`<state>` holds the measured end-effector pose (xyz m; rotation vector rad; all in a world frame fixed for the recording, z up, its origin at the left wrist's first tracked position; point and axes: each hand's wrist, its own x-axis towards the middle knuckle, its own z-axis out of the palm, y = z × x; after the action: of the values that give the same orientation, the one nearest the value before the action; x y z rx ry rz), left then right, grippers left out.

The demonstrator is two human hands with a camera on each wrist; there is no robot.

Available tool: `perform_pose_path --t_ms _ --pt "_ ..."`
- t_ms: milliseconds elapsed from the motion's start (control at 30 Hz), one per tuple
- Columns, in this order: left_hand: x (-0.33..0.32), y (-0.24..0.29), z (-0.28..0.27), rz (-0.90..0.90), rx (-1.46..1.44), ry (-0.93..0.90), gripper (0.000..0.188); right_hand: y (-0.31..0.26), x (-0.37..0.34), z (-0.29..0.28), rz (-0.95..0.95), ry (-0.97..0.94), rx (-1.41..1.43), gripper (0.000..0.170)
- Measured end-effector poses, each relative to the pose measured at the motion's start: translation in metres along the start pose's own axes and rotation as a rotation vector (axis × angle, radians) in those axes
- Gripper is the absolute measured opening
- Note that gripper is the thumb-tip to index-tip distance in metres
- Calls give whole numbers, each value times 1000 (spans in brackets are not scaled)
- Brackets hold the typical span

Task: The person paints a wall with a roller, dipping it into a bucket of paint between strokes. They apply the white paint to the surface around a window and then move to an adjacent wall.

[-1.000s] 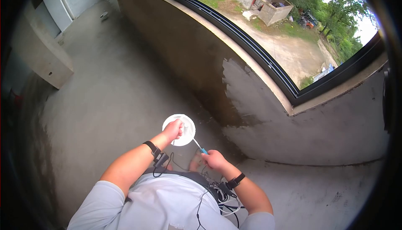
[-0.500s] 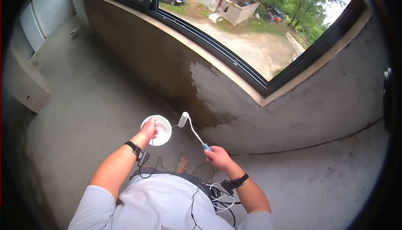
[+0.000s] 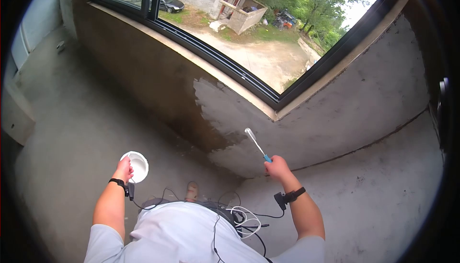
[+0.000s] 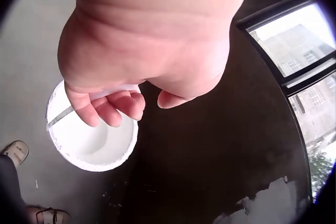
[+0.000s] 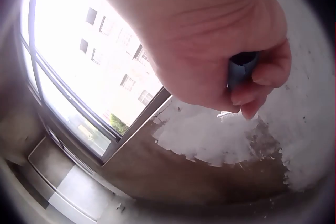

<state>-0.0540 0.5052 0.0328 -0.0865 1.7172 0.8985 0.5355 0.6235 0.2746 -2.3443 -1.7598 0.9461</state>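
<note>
My left hand (image 3: 125, 168) grips the bail handle of a white bucket (image 3: 140, 167) and carries it at the left of my body. In the left wrist view the fingers (image 4: 108, 113) curl over the handle, with whitish liquid (image 4: 94, 142) inside the bucket. At the right, my right hand (image 3: 279, 168) is wrapped round the blue grip (image 3: 267, 158) of a paint roller (image 3: 248, 133). Its white sleeve overlaps the light-grey wall (image 3: 297, 136) under the window corner in the head view. The right wrist view shows the grip's hollow end (image 5: 243, 64), the roller sleeve mostly hidden.
A black-framed window (image 3: 215, 57) runs above a pale sill. Below it, dark brown wall (image 3: 143, 62) meets a ragged-edged light-grey coat (image 3: 211, 102). Cables (image 3: 247, 220) hang at my waist. A concrete pillar (image 3: 17, 114) stands at the left, and a small object (image 3: 60, 46) lies on the far floor.
The roller has come out of the bucket and moved right and up toward the wall. The bucket has swung left in my left hand. The view has turned right.
</note>
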Motion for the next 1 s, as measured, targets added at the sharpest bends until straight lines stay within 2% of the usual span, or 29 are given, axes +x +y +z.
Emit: perform_pose_path --t_ms 233,367,500,700,767,833,1000 --pt "45 -75 -125 -126 -43 193 18 -7 19 4 1 169 -266 27" --pt "46 -116 -174 -180 -93 278 27 -44 11 -5 80 145 -344 27" --pt "53 -188 -248 -294 -280 301 22 -60 21 0 85 167 -456 29" --pt "16 -276 -285 -357 -517 343 21 -69 37 20 111 160 -560 35" --pt "7 -291 -291 -376 -571 344 21 -71 44 30 120 141 -578 35" --pt "-9 -307 -287 -419 -660 456 22 -70 52 42 131 118 -592 32" --pt "-46 -329 -289 -439 -749 452 21 -61 85 76 100 55 -604 33"
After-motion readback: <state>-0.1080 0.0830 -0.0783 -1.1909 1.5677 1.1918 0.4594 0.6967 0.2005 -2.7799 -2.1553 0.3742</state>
